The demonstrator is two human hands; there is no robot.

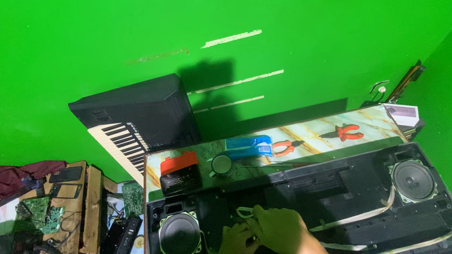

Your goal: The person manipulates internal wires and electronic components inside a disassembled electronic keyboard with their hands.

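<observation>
1. Both hands worked close together inside the open keyboard casing (322, 190), which lay along the near edge of the marble-patterned tabletop (372, 121).
2. The right hand (280, 229) lay palm-down over the casing's middle, its fingers curled onto a pale ribbon cable (244, 211) that looped up just past the fingertips; whether they pinched it could not be told.
3. The left hand (235, 247) sat just beside it, touching it, fingers bent toward the same spot; what they gripped was hidden.
4. The left speaker (179, 236), round with a greenish rim, sat near the casing's left end, just left of the left hand.
5. The right speaker (413, 180) sat at the casing's right end, well apart from both hands.
6. More pale flat cables (354, 219) ran rightward from beside the right hand across the casing floor.
7. Along the tabletop's far edge lay an orange-and-black box (179, 171), a round dark cup (221, 164), a blue packet (247, 145), orange-handled pliers (284, 148) and red-handled pliers (344, 133).
8. A second keyboard (137, 123) leaned against the green wall beyond the tabletop's far left corner.
9. A cluttered side bench (80, 222) with a circuit board (38, 213) stood to the left.
</observation>
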